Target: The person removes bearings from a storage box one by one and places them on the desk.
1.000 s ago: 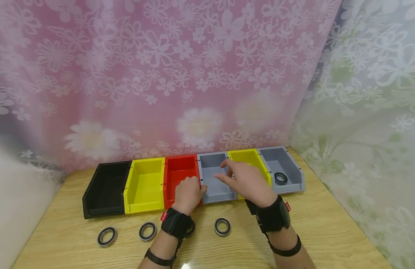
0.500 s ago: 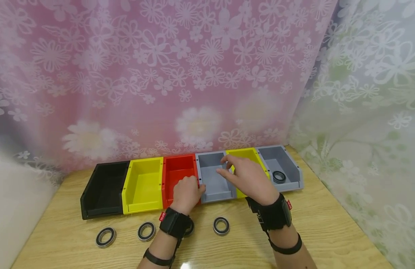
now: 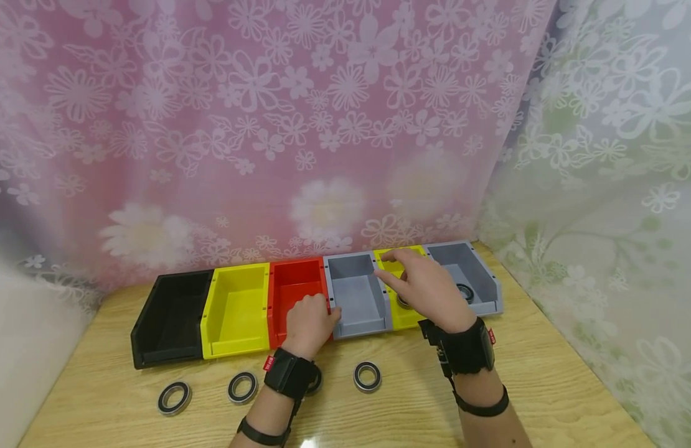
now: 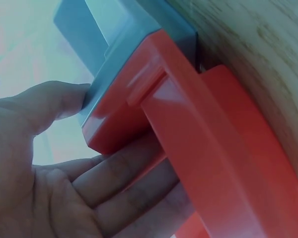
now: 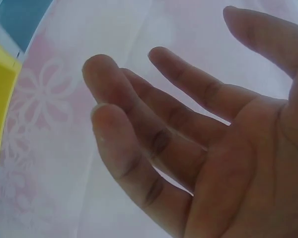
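My left hand [image 3: 310,325] grips the adjoining side walls of the red bin [image 4: 198,148] and the middle grey bin [image 3: 357,297]. In the left wrist view, its thumb lies against the grey side and its fingers reach into the red bin. My right hand [image 3: 432,289] hovers with loosely bent fingers over the right yellow bin [image 3: 404,320]; the right wrist view shows nothing in it. A bearing [image 3: 403,301] lies in that yellow bin, partly hidden by the hand. Another bearing [image 3: 465,293] sits in the far-right grey bin [image 3: 487,306].
A black bin [image 3: 172,320] and another yellow bin [image 3: 238,311] complete the row's left end. Along the wooden table [image 3: 424,404] in front lie bearings [image 3: 174,398], one partly behind the left wrist. Floral curtains [image 3: 323,124] hang behind and at the right.
My right hand has shifted slightly right and up, uncovering part of the bearing in the yellow bin. The left hand keeps its hold on the bin walls.
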Demonstrator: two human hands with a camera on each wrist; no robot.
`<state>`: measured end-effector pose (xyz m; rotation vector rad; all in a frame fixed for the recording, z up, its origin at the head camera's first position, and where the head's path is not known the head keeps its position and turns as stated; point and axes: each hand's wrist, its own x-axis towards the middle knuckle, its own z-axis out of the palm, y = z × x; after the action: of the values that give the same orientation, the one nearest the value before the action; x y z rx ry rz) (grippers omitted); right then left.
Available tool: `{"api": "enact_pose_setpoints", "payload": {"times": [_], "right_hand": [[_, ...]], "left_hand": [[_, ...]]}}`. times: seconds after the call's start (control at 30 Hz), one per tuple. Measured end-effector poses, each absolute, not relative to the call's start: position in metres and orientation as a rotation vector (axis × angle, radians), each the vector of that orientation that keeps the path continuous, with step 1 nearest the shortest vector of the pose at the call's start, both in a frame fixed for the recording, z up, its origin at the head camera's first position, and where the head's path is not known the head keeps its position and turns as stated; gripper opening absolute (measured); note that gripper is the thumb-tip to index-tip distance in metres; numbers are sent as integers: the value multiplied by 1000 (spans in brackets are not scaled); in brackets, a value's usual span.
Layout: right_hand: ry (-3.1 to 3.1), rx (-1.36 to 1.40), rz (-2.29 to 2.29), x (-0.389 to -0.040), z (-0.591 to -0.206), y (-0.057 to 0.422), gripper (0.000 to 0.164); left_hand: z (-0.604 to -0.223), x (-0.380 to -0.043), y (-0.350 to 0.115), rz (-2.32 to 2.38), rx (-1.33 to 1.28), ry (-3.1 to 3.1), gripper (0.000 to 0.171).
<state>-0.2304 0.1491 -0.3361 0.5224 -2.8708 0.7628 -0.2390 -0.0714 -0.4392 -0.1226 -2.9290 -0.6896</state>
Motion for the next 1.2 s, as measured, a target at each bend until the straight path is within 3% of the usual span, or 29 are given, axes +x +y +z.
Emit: {"api": "enact_pose_setpoints", "payload": {"times": [0.6, 1.03, 1.2], "right_hand": [[-2907, 426, 760, -235, -336, 183, 44], [-2921, 424, 769, -237, -338, 186, 45], [-2930, 426, 783, -236, -337, 187, 48]], "left_hand": [[-418, -236, -60, -527, -131, -2713, 38], [-395, -247, -26, -550, -309, -2711, 26], [-385, -260, -8, -516, -342, -2784, 36]]}}
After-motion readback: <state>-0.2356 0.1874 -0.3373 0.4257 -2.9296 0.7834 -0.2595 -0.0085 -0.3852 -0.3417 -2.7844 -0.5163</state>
